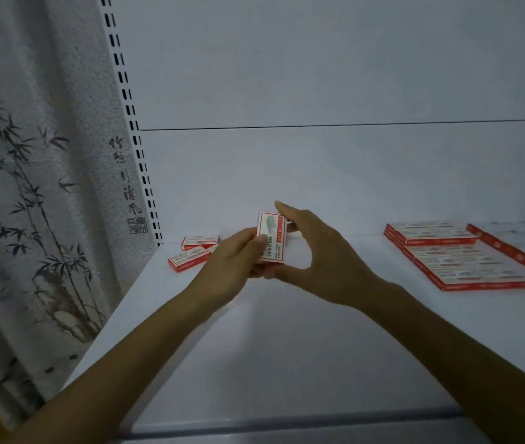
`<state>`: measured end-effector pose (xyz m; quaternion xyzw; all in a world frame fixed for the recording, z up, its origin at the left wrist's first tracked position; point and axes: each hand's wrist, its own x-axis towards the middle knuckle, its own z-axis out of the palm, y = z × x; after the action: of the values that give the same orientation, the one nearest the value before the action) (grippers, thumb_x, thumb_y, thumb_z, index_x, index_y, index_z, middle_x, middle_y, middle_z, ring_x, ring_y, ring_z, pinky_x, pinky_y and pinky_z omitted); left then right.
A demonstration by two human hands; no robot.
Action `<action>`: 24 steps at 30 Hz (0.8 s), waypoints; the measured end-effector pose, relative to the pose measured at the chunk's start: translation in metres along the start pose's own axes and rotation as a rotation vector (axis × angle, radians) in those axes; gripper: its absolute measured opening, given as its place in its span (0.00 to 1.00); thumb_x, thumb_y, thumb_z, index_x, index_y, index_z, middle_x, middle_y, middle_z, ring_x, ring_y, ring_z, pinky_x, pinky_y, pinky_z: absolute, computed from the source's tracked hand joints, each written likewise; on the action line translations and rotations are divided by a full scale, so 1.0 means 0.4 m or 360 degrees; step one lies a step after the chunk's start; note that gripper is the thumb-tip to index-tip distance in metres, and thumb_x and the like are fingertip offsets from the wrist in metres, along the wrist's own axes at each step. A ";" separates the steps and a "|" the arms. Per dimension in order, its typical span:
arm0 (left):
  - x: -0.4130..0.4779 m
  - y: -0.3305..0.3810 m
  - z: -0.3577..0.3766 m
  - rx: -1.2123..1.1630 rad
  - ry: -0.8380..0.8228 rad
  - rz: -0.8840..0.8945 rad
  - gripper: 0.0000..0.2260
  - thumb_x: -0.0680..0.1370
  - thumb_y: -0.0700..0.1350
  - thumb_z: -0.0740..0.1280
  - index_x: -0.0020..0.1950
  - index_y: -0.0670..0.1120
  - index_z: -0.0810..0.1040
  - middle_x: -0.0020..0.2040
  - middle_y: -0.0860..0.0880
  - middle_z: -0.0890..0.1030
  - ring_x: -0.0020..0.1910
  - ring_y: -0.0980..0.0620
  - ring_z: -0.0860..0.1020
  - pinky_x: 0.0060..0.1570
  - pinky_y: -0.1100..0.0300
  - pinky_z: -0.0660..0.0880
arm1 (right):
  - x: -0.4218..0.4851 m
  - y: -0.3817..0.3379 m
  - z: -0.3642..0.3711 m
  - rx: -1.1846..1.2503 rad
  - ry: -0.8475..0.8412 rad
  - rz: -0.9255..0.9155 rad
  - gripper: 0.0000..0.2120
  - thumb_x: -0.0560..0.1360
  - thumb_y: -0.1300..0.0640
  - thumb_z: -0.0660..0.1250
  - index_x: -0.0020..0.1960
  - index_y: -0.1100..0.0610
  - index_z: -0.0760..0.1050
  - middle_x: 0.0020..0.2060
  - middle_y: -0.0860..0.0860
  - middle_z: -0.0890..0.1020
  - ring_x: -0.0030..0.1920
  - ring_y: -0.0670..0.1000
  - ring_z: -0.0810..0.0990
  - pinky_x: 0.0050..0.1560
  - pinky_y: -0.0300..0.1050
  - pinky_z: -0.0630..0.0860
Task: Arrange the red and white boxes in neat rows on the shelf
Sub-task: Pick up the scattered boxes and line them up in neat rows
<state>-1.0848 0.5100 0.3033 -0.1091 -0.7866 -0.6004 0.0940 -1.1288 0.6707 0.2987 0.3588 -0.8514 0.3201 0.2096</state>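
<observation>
A small red and white box [272, 237] is held upright above the white shelf [286, 347], near its middle. My left hand [232, 261] grips its lower left side with thumb on the front. My right hand [315, 251] cups the box from the right, with fingers at its top and thumb under its bottom. A few loose red and white boxes [190, 254] lie scattered at the shelf's back left. On the right, a neat block of boxes [459, 254] lies flat in rows.
A slotted white upright [133, 123] borders the shelf on the left, beside a curtain with bamboo ink painting [40, 187]. The white back panel [318, 91] rises behind. The shelf's front edge [286, 424] runs along the bottom.
</observation>
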 end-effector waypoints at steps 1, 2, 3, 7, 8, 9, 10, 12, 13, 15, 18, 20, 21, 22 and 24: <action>0.009 0.012 0.032 0.0000 -0.0038 0.0064 0.12 0.80 0.51 0.56 0.61 0.52 0.73 0.46 0.50 0.81 0.41 0.54 0.82 0.44 0.63 0.79 | -0.017 0.014 -0.022 0.0008 0.0096 0.0023 0.41 0.66 0.42 0.71 0.73 0.52 0.58 0.67 0.49 0.71 0.62 0.45 0.72 0.62 0.44 0.71; 0.018 0.021 0.065 -0.0022 -0.0068 0.0104 0.12 0.79 0.52 0.56 0.60 0.53 0.72 0.45 0.52 0.80 0.40 0.56 0.81 0.42 0.65 0.79 | -0.035 0.029 -0.045 0.0015 0.0186 0.0055 0.40 0.66 0.44 0.72 0.72 0.53 0.60 0.65 0.50 0.73 0.59 0.43 0.73 0.59 0.39 0.72; 0.027 0.031 0.098 -0.0041 -0.0098 0.0135 0.12 0.79 0.52 0.56 0.60 0.54 0.71 0.45 0.53 0.80 0.40 0.58 0.81 0.41 0.66 0.78 | -0.054 0.044 -0.066 0.0014 0.0256 0.0098 0.39 0.66 0.45 0.73 0.72 0.54 0.61 0.63 0.50 0.74 0.56 0.42 0.72 0.55 0.32 0.70; 0.055 0.051 0.226 -0.0100 -0.0290 0.0201 0.19 0.76 0.55 0.59 0.66 0.53 0.67 0.51 0.55 0.81 0.48 0.55 0.81 0.44 0.66 0.78 | -0.133 0.108 -0.141 -0.0040 0.0483 0.0294 0.37 0.66 0.47 0.74 0.70 0.55 0.63 0.61 0.51 0.75 0.55 0.42 0.73 0.50 0.28 0.68; 0.060 0.052 0.255 -0.0133 -0.0327 0.0204 0.18 0.77 0.53 0.60 0.66 0.52 0.67 0.52 0.54 0.81 0.49 0.54 0.81 0.45 0.66 0.78 | -0.153 0.124 -0.158 -0.0051 0.0520 0.0328 0.36 0.65 0.47 0.74 0.69 0.55 0.64 0.60 0.51 0.75 0.54 0.42 0.73 0.51 0.29 0.68; 0.066 0.055 0.283 -0.0153 -0.0353 0.0208 0.17 0.78 0.51 0.61 0.66 0.52 0.67 0.53 0.54 0.81 0.49 0.54 0.81 0.45 0.66 0.78 | -0.173 0.139 -0.175 -0.0061 0.0539 0.0362 0.36 0.65 0.46 0.74 0.68 0.54 0.65 0.59 0.50 0.75 0.53 0.42 0.73 0.52 0.30 0.68; 0.071 0.059 0.309 -0.0171 -0.0373 0.0210 0.16 0.79 0.49 0.61 0.66 0.52 0.68 0.53 0.54 0.81 0.49 0.54 0.81 0.45 0.66 0.78 | -0.191 0.151 -0.195 -0.0066 0.0542 0.0392 0.36 0.64 0.45 0.74 0.67 0.53 0.65 0.59 0.49 0.75 0.53 0.42 0.73 0.52 0.30 0.68; 0.085 0.068 0.358 -0.0179 -0.0424 0.0221 0.14 0.79 0.47 0.61 0.65 0.52 0.68 0.52 0.55 0.81 0.48 0.55 0.82 0.45 0.65 0.78 | -0.228 0.174 -0.239 -0.0043 0.0506 0.0457 0.38 0.63 0.39 0.71 0.68 0.50 0.64 0.60 0.47 0.74 0.53 0.41 0.73 0.53 0.32 0.68; 0.091 0.072 0.380 -0.0159 -0.0452 0.0228 0.14 0.79 0.48 0.61 0.64 0.52 0.69 0.51 0.55 0.81 0.47 0.54 0.82 0.46 0.63 0.78 | -0.245 0.185 -0.264 -0.0015 0.0466 0.0493 0.39 0.61 0.37 0.69 0.68 0.49 0.63 0.61 0.45 0.74 0.54 0.41 0.73 0.54 0.34 0.69; 0.102 0.077 0.422 -0.0087 -0.0517 0.0236 0.14 0.78 0.49 0.61 0.64 0.53 0.69 0.50 0.55 0.82 0.47 0.53 0.82 0.49 0.58 0.79 | -0.277 0.211 -0.318 0.0022 0.0367 0.0520 0.39 0.61 0.37 0.69 0.69 0.47 0.61 0.61 0.43 0.73 0.55 0.41 0.74 0.54 0.36 0.72; 0.123 0.086 0.475 -0.0003 -0.0633 0.0205 0.11 0.79 0.46 0.61 0.62 0.53 0.71 0.50 0.54 0.82 0.44 0.51 0.82 0.51 0.54 0.79 | -0.302 0.265 -0.401 -0.0089 0.0160 0.0464 0.33 0.67 0.44 0.70 0.69 0.45 0.63 0.55 0.39 0.73 0.49 0.33 0.74 0.48 0.26 0.71; 0.138 0.092 0.508 0.0041 -0.0698 0.0204 0.10 0.80 0.43 0.61 0.60 0.53 0.73 0.50 0.52 0.82 0.43 0.51 0.82 0.49 0.55 0.79 | -0.303 0.306 -0.448 -0.0135 -0.0039 0.0455 0.28 0.71 0.49 0.70 0.68 0.45 0.65 0.53 0.38 0.75 0.47 0.33 0.75 0.44 0.25 0.71; 0.145 0.095 0.524 0.0048 -0.0713 0.0198 0.10 0.79 0.42 0.62 0.58 0.53 0.73 0.50 0.51 0.81 0.42 0.52 0.81 0.47 0.57 0.79 | -0.302 0.327 -0.466 -0.0142 -0.0122 0.0440 0.26 0.71 0.50 0.70 0.67 0.45 0.67 0.52 0.39 0.77 0.46 0.36 0.77 0.43 0.26 0.72; 0.152 0.096 0.540 0.0042 -0.0710 0.0176 0.10 0.79 0.40 0.62 0.57 0.52 0.74 0.50 0.50 0.81 0.40 0.54 0.81 0.46 0.58 0.80 | -0.300 0.348 -0.480 -0.0172 -0.0183 0.0414 0.25 0.72 0.51 0.70 0.67 0.45 0.67 0.52 0.40 0.78 0.46 0.39 0.78 0.43 0.28 0.73; 0.162 0.090 0.569 0.0021 -0.0663 0.0118 0.09 0.79 0.39 0.62 0.57 0.49 0.75 0.49 0.50 0.81 0.39 0.56 0.80 0.44 0.59 0.79 | -0.300 0.385 -0.498 -0.0243 -0.0267 0.0374 0.23 0.72 0.51 0.70 0.65 0.45 0.69 0.51 0.41 0.80 0.45 0.41 0.78 0.42 0.31 0.72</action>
<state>-1.1404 0.7427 0.2952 -0.2590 -0.7884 -0.5560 -0.0479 -1.1396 0.9492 0.3085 0.2653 -0.9239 0.2456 0.1256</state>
